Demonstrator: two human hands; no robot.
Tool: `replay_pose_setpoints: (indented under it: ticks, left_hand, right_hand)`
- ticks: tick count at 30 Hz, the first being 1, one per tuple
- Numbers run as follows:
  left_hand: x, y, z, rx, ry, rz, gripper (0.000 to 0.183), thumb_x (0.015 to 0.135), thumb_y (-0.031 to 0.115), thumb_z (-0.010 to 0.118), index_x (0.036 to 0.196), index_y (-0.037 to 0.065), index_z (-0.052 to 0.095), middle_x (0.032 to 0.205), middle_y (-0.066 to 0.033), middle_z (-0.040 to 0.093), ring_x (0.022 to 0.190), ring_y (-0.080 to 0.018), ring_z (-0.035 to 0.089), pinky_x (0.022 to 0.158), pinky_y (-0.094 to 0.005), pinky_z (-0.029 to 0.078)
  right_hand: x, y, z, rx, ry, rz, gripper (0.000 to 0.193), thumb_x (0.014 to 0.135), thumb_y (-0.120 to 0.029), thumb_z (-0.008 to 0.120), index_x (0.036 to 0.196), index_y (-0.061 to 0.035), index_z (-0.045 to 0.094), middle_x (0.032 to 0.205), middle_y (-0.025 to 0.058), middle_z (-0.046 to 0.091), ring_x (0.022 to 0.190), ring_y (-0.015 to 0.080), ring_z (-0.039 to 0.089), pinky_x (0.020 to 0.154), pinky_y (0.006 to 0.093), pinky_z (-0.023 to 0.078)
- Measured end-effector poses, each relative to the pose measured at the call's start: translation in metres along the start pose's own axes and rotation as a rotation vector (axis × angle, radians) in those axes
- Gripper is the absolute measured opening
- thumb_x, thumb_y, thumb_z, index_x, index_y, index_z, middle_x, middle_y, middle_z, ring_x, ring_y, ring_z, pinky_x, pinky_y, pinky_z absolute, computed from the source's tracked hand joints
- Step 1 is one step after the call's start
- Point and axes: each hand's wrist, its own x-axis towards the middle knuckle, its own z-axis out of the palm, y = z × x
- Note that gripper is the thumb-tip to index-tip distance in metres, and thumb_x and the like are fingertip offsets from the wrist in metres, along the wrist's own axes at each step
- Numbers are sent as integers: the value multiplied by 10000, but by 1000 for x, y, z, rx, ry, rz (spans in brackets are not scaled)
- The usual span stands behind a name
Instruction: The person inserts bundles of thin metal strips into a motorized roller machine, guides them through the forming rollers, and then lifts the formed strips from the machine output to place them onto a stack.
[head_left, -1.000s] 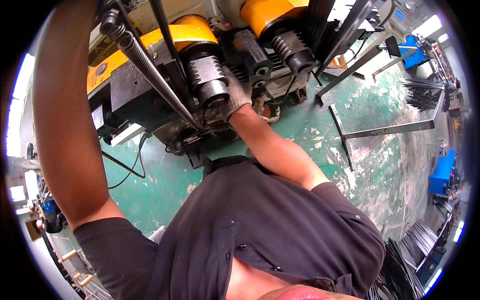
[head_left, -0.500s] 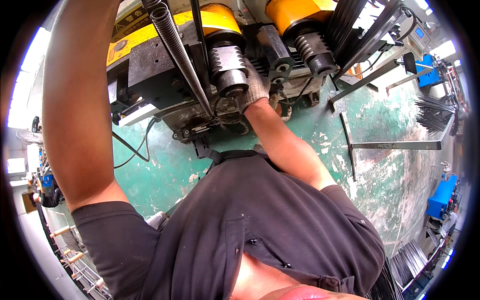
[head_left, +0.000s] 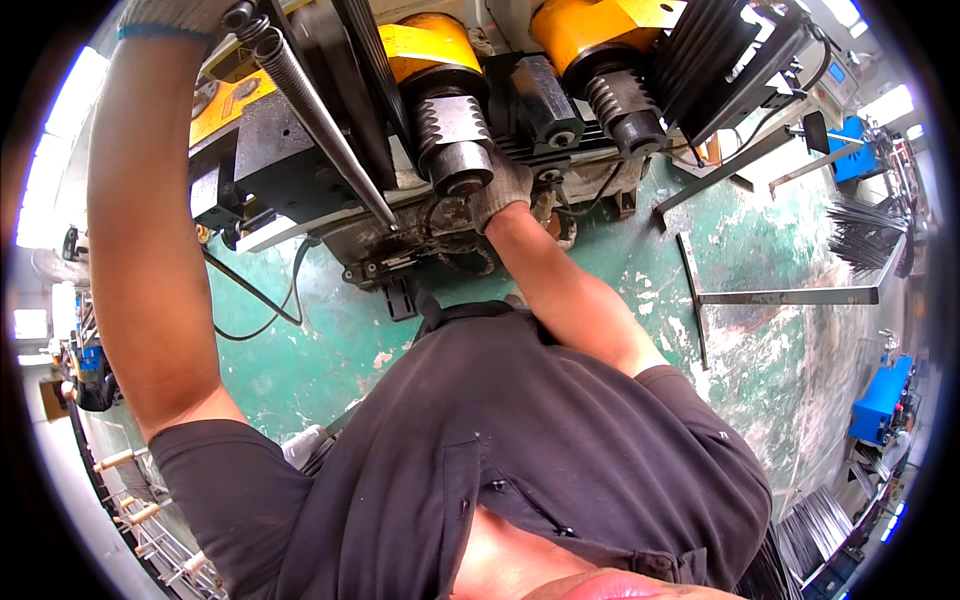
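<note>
My left hand point(head_left: 178, 14), in a pale knit glove with a blue cuff, is at the top left edge, beside the upper end of a coil spring point(head_left: 300, 95). Its fingers are cut off by the picture's edge. My right hand point(head_left: 506, 188), in a similar glove, reaches behind the left steel cylinder with a notched side point(head_left: 455, 140) on the machine. That cylinder hides its fingers, so I cannot make out what they touch. Long dark bars point(head_left: 375, 80) slope down between the spring and the cylinder.
A second notched cylinder point(head_left: 625, 110) sits under a yellow housing point(head_left: 590, 35) to the right. Black block parts point(head_left: 290, 165) are at the machine's left. A metal floor stand point(head_left: 790, 297) is on the worn green floor point(head_left: 650, 260). Bundled rods point(head_left: 868, 228) lie at the far right.
My left forearm has shifted so that its gloved hand now shows at the top edge. More of the dark bars shows beside the left cylinder. My right hand stays behind that cylinder.
</note>
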Motion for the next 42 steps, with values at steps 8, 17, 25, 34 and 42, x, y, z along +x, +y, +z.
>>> replay_pose_setpoints:
  ticks: [8,17,25,34,42]
  left_hand:
    - [-14,-54,8,-256,-226,-342,140,924,15,614,921,-66,729,835,-124,736,774,-223,732,792,-315,605]
    - [-5,17,-21,-829,-45,-708,255,933,102,625,964,-128,728,842,-141,728,782,-214,730,789,-317,605]
    - [-4,20,-17,-625,-64,-652,274,942,118,606,961,-125,731,868,-160,739,796,-223,736,822,-310,592]
    - [-4,12,-11,-697,-40,-651,208,945,116,641,998,-76,703,877,-105,728,827,-198,722,810,-314,570]
    - [-2,29,-8,-431,-34,-641,228,951,168,702,1020,-48,719,878,-78,735,824,-169,710,833,-304,577]
  right_hand:
    - [-17,-27,6,-247,-18,-224,414,911,-83,710,1278,80,611,1137,173,681,913,265,723,744,393,603]
    - [-10,-9,-6,-602,-12,-170,410,938,-337,679,1307,-167,622,1172,57,735,1048,253,727,845,379,589]
    - [-9,-4,-1,-588,-32,-89,360,1036,-310,531,1370,-196,605,1242,25,724,1110,202,705,885,339,562]
    - [-19,-53,4,696,109,299,459,903,-72,749,1307,61,576,1193,162,653,963,317,707,773,489,619]
    - [-36,-95,10,499,177,359,428,930,-122,732,1301,47,603,1184,116,684,972,265,699,828,422,585]
